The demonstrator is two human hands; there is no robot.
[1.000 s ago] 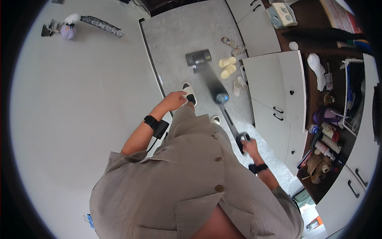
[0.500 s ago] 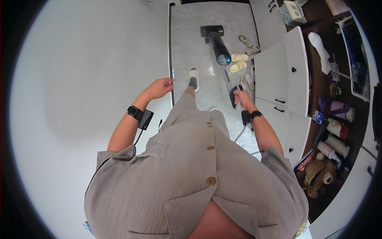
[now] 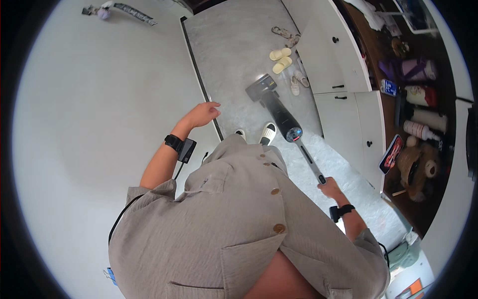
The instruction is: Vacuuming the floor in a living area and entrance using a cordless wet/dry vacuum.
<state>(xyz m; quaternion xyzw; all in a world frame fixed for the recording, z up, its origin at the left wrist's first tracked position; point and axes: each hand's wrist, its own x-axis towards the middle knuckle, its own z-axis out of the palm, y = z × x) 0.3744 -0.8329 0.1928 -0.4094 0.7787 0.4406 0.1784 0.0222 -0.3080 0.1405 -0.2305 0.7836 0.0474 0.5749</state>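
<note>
My right hand (image 3: 330, 188) is wrapped round the end of the grey handle of a stick floor cleaner (image 3: 280, 114), at my right side. Its dark body slants away from me toward the far left, with a small lit display on top near the handle. The wide cleaning head (image 3: 262, 87) rests on the grey floor ahead of my feet, slightly blurred. My left hand (image 3: 203, 114) is held out empty in front of the white wall, fingers loosely stretched and apart. Each wrist wears a black strap with a small box.
Yellow slippers (image 3: 282, 65), white shoes (image 3: 295, 85) and patterned sandals (image 3: 282, 32) stand along the white cabinet (image 3: 336, 117) on the right. Its dark shelf holds a plush bear (image 3: 417, 162), a purple tumbler (image 3: 417, 70) and bottles. A white wall (image 3: 99, 149) borders the left.
My right hand has drawn back toward me and to the right, pulling the floor cleaner nearer. My view has turned, and my feet have shifted. The left hand stays raised.
</note>
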